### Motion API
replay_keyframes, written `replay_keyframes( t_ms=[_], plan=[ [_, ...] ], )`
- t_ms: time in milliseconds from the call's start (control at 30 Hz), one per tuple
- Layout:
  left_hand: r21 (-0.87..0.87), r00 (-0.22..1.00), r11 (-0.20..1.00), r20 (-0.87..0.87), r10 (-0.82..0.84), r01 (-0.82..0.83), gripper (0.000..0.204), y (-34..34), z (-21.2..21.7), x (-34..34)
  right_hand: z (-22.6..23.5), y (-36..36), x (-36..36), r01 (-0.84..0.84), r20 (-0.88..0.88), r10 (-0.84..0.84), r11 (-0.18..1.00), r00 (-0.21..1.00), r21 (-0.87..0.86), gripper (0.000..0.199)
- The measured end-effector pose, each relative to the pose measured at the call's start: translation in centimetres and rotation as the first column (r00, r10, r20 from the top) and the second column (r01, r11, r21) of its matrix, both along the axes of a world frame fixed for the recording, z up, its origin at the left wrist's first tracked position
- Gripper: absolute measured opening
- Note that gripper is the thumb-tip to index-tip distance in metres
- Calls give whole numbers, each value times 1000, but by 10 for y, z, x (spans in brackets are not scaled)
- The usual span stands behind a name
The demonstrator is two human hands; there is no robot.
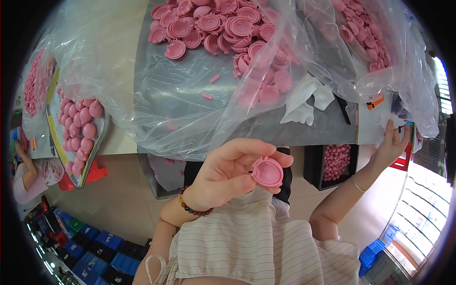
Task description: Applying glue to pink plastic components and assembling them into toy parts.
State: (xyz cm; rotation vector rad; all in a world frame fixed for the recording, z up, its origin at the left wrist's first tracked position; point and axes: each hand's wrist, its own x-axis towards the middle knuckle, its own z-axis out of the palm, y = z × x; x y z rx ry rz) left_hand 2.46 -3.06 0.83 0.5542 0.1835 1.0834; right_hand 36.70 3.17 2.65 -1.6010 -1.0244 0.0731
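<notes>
My left hand (228, 175) is held up in front of my body, its fingers and thumb closed round the edge of a round pink plastic shell (268, 172). The shell's hollow side with its rim faces up, and small tabs stick out of the edge. Far to the right, my right hand (392, 146) reaches over the table's right end with its fingers stretched out and somewhat apart. Its fingertips are beside a whitish piece (390, 122) and a small dark and blue item, too small to name. Beyond the left hand lies a heap of similar pink shells (209, 23).
Clear plastic sheeting (190, 128) drapes over the grey table. Crumpled white tissue (306, 99) and an orange tool (375, 101) lie right. Pink balls (76, 123) fill a tray at left. A black bin (311, 166) stands below the edge. Another person's arm (29, 171) shows far left.
</notes>
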Motion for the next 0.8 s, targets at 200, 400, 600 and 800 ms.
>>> replay_keyframes(
  t_ms=[200, 400, 600, 800],
  plan=[
    [3, 1000, 1000, 25, 4, -4, 42, -1, 2, -2, -6, 11, 4, 62, 15, -62, 998, 998, -24, 59],
    [220, 950, 963, -235, 208, -157, 42, -1, 6, 1, 25, 17, -26, 21, 449, -148, 961, 881, 277, 39],
    [286, 918, 946, -312, 245, -156, 40, -7, 14, 2, 45, 89, -38, -27, 878, 252, 964, 407, -264, 24],
    [262, 917, 951, -314, 245, -164, 39, -13, 14, 2, 36, 107, -19, 273, 822, 372, 815, 431, -512, 26]
  ],
)
